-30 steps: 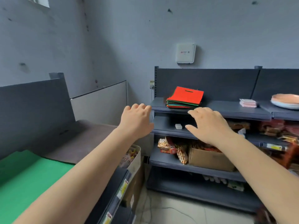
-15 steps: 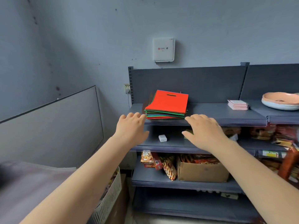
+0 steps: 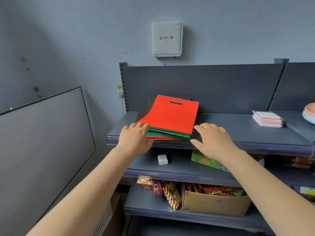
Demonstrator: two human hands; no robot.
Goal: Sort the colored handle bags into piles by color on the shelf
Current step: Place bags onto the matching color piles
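With the mixed stack of handle bags [image 3: 168, 119] resting at the top shelf's [image 3: 238, 133] front edge, flanked by the left hand [image 3: 134, 139] and right hand [image 3: 212, 140], both spread and empty, several slippery bags could be dragged off together.

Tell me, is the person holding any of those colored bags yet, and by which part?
Nothing is held. The left hand touches the stack of bags at its front left corner; the right hand is open by its front right corner.
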